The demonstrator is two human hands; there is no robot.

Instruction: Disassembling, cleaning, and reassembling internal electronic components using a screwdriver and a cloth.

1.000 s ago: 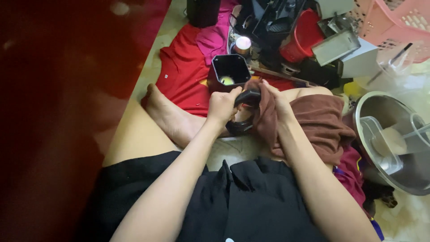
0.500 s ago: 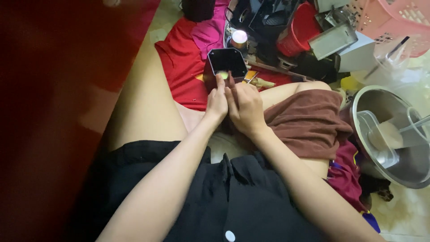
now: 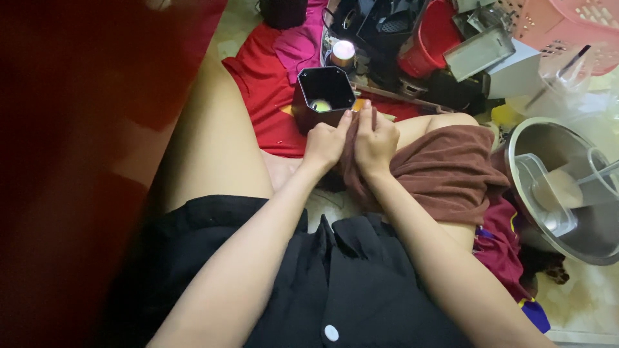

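My left hand (image 3: 325,143) and my right hand (image 3: 376,142) are pressed close together, both pinching a fold of a brown cloth (image 3: 445,174) that drapes over my right leg. Just beyond my fingertips a dark square cup (image 3: 324,96) stands on a red cloth (image 3: 264,96), with a small yellow-green object inside it. Whether anything small sits between my fingers is hidden by the cloth.
A steel bowl (image 3: 522,145) holding a clear plastic container lies at the right. Behind the cup are a small jar with a pale lid (image 3: 343,53), a red bucket (image 3: 429,38), a pink basket (image 3: 567,29) and dark clutter. My bare left leg (image 3: 213,142) stretches forward.
Both hands drew together and moved toward the cup, gathering the brown cloth between them. A dark object held near my left hand a second ago is out of sight.
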